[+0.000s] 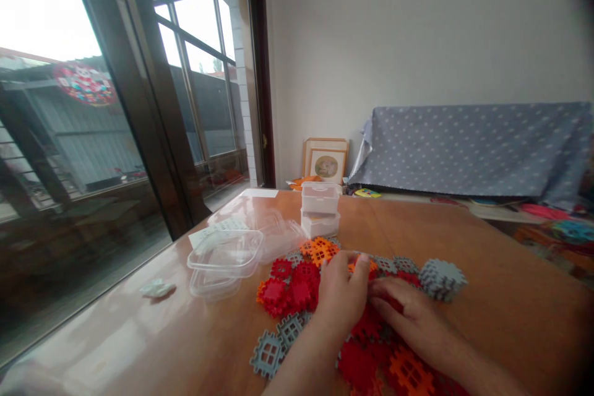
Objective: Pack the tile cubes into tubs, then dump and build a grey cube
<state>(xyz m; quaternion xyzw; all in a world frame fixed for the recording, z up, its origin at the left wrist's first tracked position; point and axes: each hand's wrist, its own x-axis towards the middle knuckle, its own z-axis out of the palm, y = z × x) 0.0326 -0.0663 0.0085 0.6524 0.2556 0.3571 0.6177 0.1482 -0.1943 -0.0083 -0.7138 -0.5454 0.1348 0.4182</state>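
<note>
A pile of red, orange and grey interlocking plastic building tiles lies before me on the table. My left hand (343, 291) is over the middle of the pile, its fingers curled in and its thumb raised; what it holds is hidden. Close on its right, my right hand (408, 312) has its fingers bent together at the red tiles, and I cannot make out what is in them. Red tiles (297, 291) lie left of my hands, orange tiles (322, 252) beyond them, and grey window-shaped tiles (268, 352) nearer me. On the right stands a stack of grey tiles (442, 278).
Clear plastic tubs (225, 253) sit on the wooden table (199, 346) at left, beside a crumpled wrapper (158, 288). Two lidded boxes (320, 198) are stacked at the back. A polka-dot cloth (473, 148) hangs by the wall, and glass doors (93, 136) stand at left.
</note>
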